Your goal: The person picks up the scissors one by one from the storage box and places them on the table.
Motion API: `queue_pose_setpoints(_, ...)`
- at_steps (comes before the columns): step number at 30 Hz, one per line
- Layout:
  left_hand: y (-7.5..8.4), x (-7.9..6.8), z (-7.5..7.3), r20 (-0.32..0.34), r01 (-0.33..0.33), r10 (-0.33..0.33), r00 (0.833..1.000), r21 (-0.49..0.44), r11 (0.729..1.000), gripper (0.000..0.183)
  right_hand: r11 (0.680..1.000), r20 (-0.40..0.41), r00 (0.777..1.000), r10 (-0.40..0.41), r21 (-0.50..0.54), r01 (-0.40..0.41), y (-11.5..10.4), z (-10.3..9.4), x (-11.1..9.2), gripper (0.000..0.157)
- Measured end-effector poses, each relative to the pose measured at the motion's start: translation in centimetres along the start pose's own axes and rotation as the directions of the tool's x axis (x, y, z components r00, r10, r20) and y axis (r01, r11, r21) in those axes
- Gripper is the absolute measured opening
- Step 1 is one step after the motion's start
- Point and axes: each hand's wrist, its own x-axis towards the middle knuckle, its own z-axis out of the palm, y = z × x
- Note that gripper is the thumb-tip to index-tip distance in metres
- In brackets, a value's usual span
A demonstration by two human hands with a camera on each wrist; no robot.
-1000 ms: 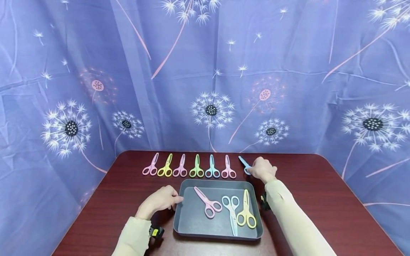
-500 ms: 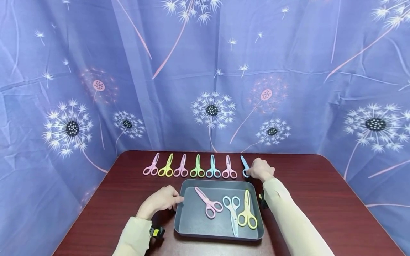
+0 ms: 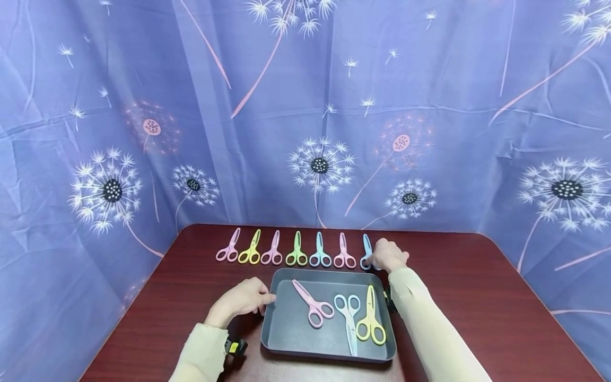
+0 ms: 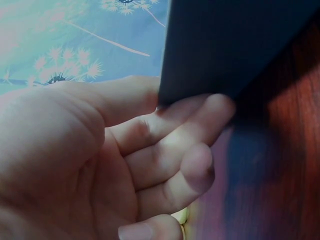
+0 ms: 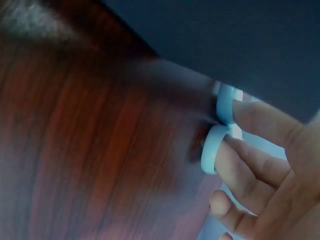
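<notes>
Blue scissors (image 3: 367, 244) lie at the right end of a row, blades toward the curtain. My right hand (image 3: 387, 254) holds them by the handle loops; in the right wrist view its thumb and fingers are at the two pale blue loops (image 5: 214, 152). My left hand (image 3: 243, 298) pinches the left wall of a dark grey tray (image 3: 288, 339), thumb at the rim and fingers against the outside. Pink scissors (image 3: 314, 307), light blue scissors (image 3: 350, 323) and yellow scissors (image 3: 371, 321) rest inside the tray, the light blue pair with its blades toward me.
Left of the held pair, the row continues with pink (image 3: 343, 254), blue (image 3: 320, 252), green (image 3: 297, 252), purple-pink (image 3: 273, 252), yellow (image 3: 251, 252) and pink scissors (image 3: 229, 249). A dandelion-print curtain (image 3: 267, 159) stands right behind the reddish-brown table (image 3: 477, 297).
The blue scissors have turned from slanting left to nearly upright, in line with the row, as my right hand shifted slightly left and toward me. My left hand stays at the tray.
</notes>
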Motion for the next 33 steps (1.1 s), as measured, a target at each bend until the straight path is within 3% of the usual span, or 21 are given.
queue_pose_setpoints(25,0.23,-0.14,0.13,0.014,0.048,-0.048,0.999,-0.025,0.999,0.034,1.0,-0.016,1.0,0.008,0.008,-0.008,0.18,0.7,-0.42,0.035)
queue_pose_setpoints(33,0.56,-0.19,-0.06,0.007,0.053,-0.053,0.999,-0.027,0.998,0.034,0.999,-0.024,1.0,0.005,0.047,-0.004,0.37,-0.01,-0.47,0.036)
